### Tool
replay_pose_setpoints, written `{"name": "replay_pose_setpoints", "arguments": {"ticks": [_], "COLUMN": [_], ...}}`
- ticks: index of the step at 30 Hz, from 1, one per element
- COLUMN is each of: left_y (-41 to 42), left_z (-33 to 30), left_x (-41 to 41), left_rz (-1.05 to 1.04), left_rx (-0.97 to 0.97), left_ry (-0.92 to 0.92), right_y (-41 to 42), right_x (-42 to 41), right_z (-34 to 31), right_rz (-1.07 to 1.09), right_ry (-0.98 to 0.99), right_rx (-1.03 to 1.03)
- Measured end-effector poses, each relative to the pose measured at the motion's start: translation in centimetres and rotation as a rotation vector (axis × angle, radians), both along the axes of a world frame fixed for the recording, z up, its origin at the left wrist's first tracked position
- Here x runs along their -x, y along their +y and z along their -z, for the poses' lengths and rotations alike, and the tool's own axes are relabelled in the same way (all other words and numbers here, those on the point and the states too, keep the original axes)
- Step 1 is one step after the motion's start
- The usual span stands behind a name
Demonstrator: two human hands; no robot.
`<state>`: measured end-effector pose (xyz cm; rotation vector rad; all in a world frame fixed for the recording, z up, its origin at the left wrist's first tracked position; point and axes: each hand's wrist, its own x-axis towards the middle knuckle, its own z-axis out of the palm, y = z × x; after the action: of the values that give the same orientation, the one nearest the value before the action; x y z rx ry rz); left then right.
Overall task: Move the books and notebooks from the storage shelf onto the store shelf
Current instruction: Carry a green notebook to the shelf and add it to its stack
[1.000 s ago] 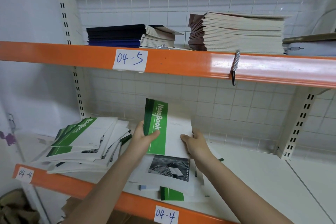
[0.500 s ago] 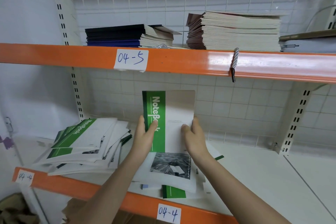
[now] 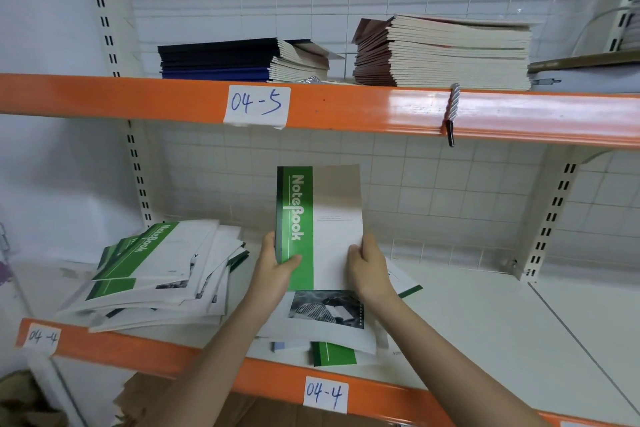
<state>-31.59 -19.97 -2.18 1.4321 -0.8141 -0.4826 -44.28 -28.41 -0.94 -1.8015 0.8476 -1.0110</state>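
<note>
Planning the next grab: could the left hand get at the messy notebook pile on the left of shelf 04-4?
Probably yes, once freed: the left hand grips the upright notebook, but nothing stands between it and the pile.

Held notebook (image 3: pixel 320 225) is showing a green spine band with white lettering against an off-white cover. Shelf beams (image 3: pixel 346 107) are presenting orange; wall tiles (image 3: pixel 415 191) are showing white.

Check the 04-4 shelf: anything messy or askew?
Yes. The left notebook pile is fanned out crookedly, some corners past the orange beam. Loose notebooks lie skewed under the upright notebook.
</note>
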Motion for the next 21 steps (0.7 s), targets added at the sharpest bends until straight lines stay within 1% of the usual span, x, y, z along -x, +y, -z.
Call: {"name": "replay_pose_setpoints", "arguments": {"ticks": [3,6,10,12,15,18,21], "left_y": [0.1,0.2,0.2,0.2,0.1,-0.7,-2.0], "left_z": [-0.1,0.4,0.4,0.3,-0.1,-0.6,-0.9], "left_x": [-0.2,-0.2,0.1,0.5,1.7,3.3,6.1], "left_rz": [-0.011,0.007,0.018,0.021,0.036,0.033,0.050], "left_rx": [0.009,-0.043,-0.085,-0.093,-0.093,-0.092,-0.094], "left_ry": [0.076,0.151,0.146,0.125,0.147,0.167,0.149], "right_y": [-0.2,-0.1,0.3,0.3,0.2,-0.1,-0.7], "right_x": [-0.2,-0.2,0.3,0.7,1.6,3.7,6.7], "right_z": [-0.3,0.1,0.7,1.2,1.3,0.9,0.6], "right_rz": [0.004,-0.013,-0.033,-0.008,0.042,0.041,0.070], "right_ry": [0.031,0.020,-0.017,-0.013,-0.022,-0.073,-0.108], "right_rx": [-0.053,-0.133,-0.223,-0.233,-0.271,-0.307,-0.308]}}
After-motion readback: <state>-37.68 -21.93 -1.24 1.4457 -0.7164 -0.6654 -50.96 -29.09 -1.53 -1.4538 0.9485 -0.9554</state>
